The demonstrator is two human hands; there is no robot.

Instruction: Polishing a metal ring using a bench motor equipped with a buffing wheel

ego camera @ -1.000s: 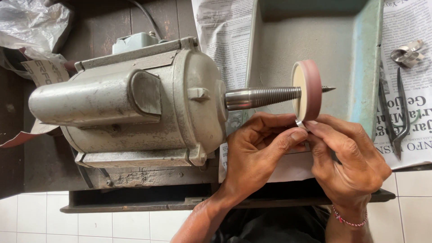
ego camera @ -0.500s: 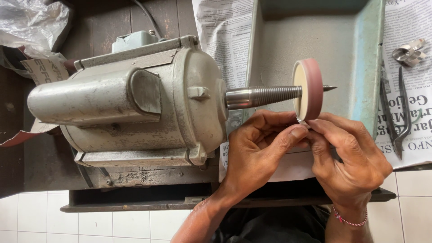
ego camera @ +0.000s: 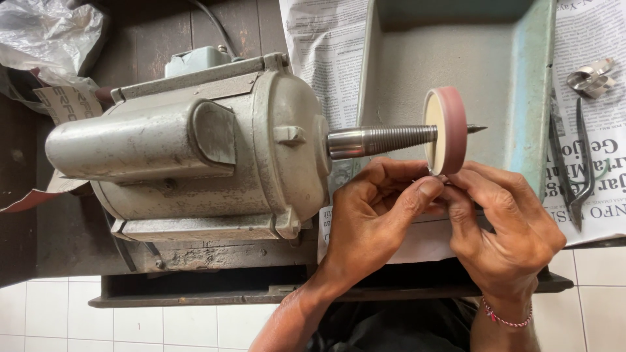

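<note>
A grey electric motor (ego camera: 189,156) lies on its side on a dark wooden bench. Its tapered threaded spindle (ego camera: 381,140) points right and carries a pink disc wheel (ego camera: 447,130) with a cream face. My left hand (ego camera: 375,218) and my right hand (ego camera: 505,228) meet just below the wheel. Their thumbs and forefingers are pinched together against the wheel's lower rim. Whatever small piece sits between the fingertips is hidden by the fingers. A red thread bracelet circles my right wrist.
A pale green metal tray (ego camera: 531,98) stands behind the wheel on newspaper (ego camera: 319,58). Dark tweezers (ego camera: 580,163) and a small shiny metal clip (ego camera: 590,77) lie on the newspaper at right. Crumpled plastic (ego camera: 45,32) sits at the top left. White floor tiles show below the bench edge.
</note>
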